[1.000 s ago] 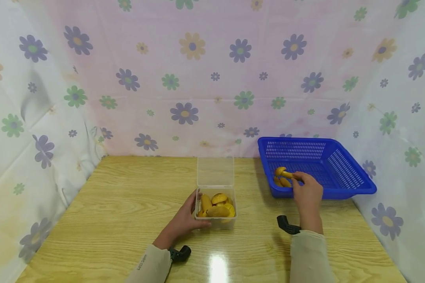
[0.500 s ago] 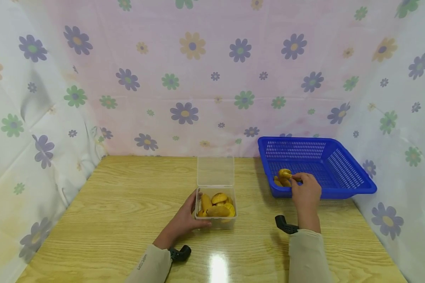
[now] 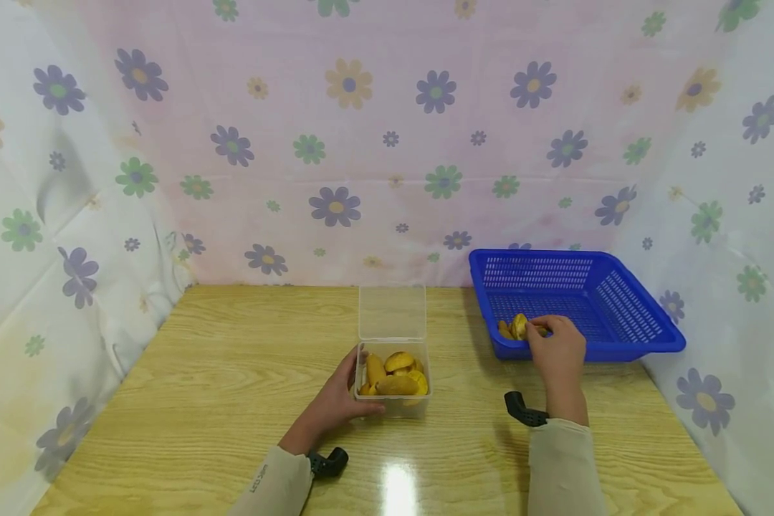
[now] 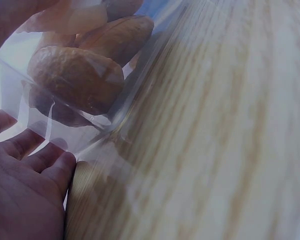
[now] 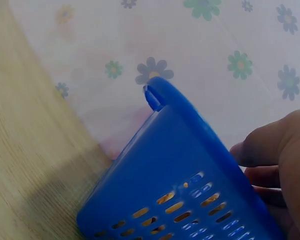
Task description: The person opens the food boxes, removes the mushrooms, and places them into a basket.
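My left hand (image 3: 332, 400) grips the left side of a clear plastic box (image 3: 408, 408), thumb along the front and fingers round the left side. Several yellow-brown mushrooms (image 3: 396, 385) fill the box, and its clear lid (image 3: 393, 312) lies folded back behind it. In the left wrist view, fingers (image 4: 57, 167) touch the box wall, with mushrooms (image 4: 75, 80) visible through it. Inside the near left corner of a blue basket (image 3: 577, 352), my right hand (image 3: 560, 351) pinches a mushroom (image 3: 519, 326). The right wrist view hides that mushroom behind the basket wall (image 5: 140, 170).
More mushrooms (image 3: 505, 330) lie in the basket's left corner, partly hidden by the hand. A wood-grain table (image 3: 219, 373) carries both containers. Flowered cloth (image 3: 387, 158) encloses the back and sides.
The mushroom in my right hand has turned and dropped lower in the basket, its cap drawn closer to the fingers. My left hand and the box stay put.
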Available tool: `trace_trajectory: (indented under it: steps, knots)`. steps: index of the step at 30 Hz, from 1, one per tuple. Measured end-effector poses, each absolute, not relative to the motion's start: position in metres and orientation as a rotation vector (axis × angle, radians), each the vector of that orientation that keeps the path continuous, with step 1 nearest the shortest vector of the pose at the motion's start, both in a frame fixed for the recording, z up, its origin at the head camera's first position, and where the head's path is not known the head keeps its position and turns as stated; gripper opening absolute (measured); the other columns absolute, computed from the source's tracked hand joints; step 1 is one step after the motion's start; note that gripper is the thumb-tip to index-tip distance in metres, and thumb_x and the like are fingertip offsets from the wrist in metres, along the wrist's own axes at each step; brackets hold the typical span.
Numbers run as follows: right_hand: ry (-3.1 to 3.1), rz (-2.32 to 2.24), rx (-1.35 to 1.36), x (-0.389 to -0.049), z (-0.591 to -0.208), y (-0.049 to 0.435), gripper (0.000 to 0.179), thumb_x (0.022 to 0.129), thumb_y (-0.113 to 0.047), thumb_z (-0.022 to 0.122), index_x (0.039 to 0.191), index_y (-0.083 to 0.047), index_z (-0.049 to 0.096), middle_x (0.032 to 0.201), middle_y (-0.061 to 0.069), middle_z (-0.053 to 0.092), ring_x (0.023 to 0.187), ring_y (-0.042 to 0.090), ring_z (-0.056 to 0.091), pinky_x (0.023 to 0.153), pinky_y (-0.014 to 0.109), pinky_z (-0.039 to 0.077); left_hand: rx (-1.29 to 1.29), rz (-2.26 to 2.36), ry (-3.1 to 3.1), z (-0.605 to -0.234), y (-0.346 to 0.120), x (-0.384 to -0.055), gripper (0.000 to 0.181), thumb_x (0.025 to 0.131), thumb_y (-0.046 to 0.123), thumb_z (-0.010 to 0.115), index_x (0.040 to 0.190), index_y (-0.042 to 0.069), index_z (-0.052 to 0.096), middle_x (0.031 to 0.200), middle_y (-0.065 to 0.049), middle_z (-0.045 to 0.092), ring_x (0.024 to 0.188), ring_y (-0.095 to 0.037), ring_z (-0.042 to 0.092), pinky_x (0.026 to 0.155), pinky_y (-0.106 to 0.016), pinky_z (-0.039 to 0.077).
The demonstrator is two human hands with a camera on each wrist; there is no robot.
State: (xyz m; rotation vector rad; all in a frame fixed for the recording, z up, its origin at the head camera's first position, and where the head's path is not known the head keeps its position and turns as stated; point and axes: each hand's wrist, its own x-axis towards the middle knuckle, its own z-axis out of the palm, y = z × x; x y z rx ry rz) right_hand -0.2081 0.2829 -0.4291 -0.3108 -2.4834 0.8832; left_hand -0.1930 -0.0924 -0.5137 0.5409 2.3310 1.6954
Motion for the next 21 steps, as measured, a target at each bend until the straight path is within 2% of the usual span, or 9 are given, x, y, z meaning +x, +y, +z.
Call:
trace_trajectory:
  steps: [6, 12, 18, 21]
  knots:
    - [-2.413, 0.863, -0.237, -0.207, -0.426, 0.279, 0.022, 0.092, -0.019, 0.066, 0.101, 0.001, 0.072, 0.109, 0.021, 0.065, 0.1, 0.039, 0.06, 0.085, 0.054, 0.049, 0.522, 1.683, 2.331, -0.514, -0.092, -0.193, 0.119, 0.074, 0.03, 0.086, 0.157, 0.025, 0.001, 0.161, -0.009, 0.018, 0.15, -0.028, 0.017, 0.117, -0.05, 0.026]
    - [-2.462, 0.876, -0.139, -0.207, -0.416, 0.269, 0.023, 0.095, -0.02, 0.063, 0.104, -0.001, 0.072, 0.115, 0.021, 0.064, 0.108, 0.041, 0.058, 0.091, 0.057, 0.046, 0.531, 1.655, 2.352, -0.515, -0.092, -0.194, 0.118, 0.075, 0.032, 0.085, 0.157, 0.027, 0.0, 0.162, -0.006, 0.017, 0.15, -0.027, 0.015, 0.118, -0.048, 0.023]
    - [-2.479, 0.887, 0.059, -0.207, -0.413, 0.254, 0.018, 0.092, -0.018, 0.067, 0.102, -0.005, 0.073, 0.114, 0.017, 0.067, 0.105, 0.038, 0.062, 0.084, 0.053, 0.052, 0.531, 1.655, 2.348, -0.515, -0.093, -0.194, 0.118, 0.075, 0.031, 0.085, 0.157, 0.027, 0.0, 0.162, -0.005, 0.017, 0.15, -0.025, 0.015, 0.119, -0.046, 0.022]
    - [-2.504, 0.888, 0.178, -0.207, -0.412, 0.246, 0.018, 0.091, -0.017, 0.069, 0.104, -0.006, 0.074, 0.116, 0.016, 0.067, 0.106, 0.036, 0.063, 0.086, 0.053, 0.052, 0.527, 1.65, 2.35, -0.515, -0.093, -0.193, 0.117, 0.075, 0.032, 0.084, 0.157, 0.028, 0.0, 0.162, -0.005, 0.017, 0.15, -0.025, 0.015, 0.119, -0.046, 0.022]
